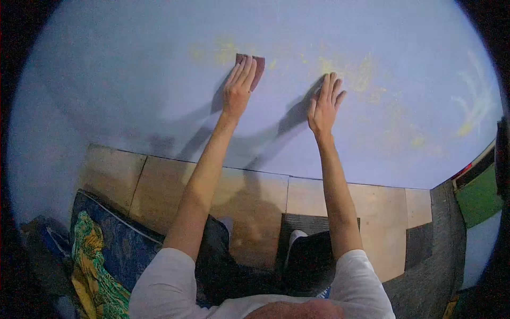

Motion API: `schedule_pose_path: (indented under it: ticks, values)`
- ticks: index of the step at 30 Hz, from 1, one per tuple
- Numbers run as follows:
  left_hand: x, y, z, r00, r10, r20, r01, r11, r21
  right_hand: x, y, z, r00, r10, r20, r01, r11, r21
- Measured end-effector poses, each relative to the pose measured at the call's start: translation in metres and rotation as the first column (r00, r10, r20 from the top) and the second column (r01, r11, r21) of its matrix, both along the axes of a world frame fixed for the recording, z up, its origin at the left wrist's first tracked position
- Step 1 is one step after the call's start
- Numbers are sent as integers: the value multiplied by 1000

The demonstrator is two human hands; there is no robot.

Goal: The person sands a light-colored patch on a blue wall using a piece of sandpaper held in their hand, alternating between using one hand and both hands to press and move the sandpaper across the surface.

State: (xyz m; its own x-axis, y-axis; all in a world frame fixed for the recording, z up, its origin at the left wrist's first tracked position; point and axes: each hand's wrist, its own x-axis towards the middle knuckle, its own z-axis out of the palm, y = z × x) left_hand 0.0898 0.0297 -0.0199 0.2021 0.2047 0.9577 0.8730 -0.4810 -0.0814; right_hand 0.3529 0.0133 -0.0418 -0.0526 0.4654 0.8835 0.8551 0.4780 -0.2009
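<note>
A pale blue wall [239, 133] stands in front of me, with yellow patches [366, 74] scattered across it. My left hand [240, 87] presses a dark reddish-brown piece of sandpaper [258, 72] against the wall, its fingers lying together over the sheet. To the right, my right hand [326, 103] rests on the wall with fingers outstretched and apart, holding nothing. Its fingertips touch the lower edge of a yellow patch. Both arms reach up and forward, and their shadows fall on the wall to the left.
Tan floor tiles [260, 191] run along the wall's foot. At lower left lie a dark blue patterned cushion or mattress [119, 234] and a yellow-green patterned cloth [90, 239]. A dark ribbed mat [303, 220] is near my feet. On the right stands a green panel [481, 196].
</note>
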Motion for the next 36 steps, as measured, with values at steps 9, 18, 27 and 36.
schedule_pose_path:
  ticks: [9, 18, 27, 36]
  values:
    - [-4, 12, -61, 998, 29, -53, -31, 999, -36, 15, 35, -45, 978, -117, 172, 143, 979, -145]
    - [28, -4, 6, 998, -8, 67, 11, 999, -51, 13, 28, -40, 982, -108, 158, 124, 988, -96]
    - [18, 13, -80, 1000, 1, -17, -2, 998, -65, 11, 27, -35, 981, -79, 176, 101, 988, -120]
    - [32, -2, -9, 999, -29, 26, 32, 992, -124, 15, 34, -47, 974, -67, 217, 101, 984, -149]
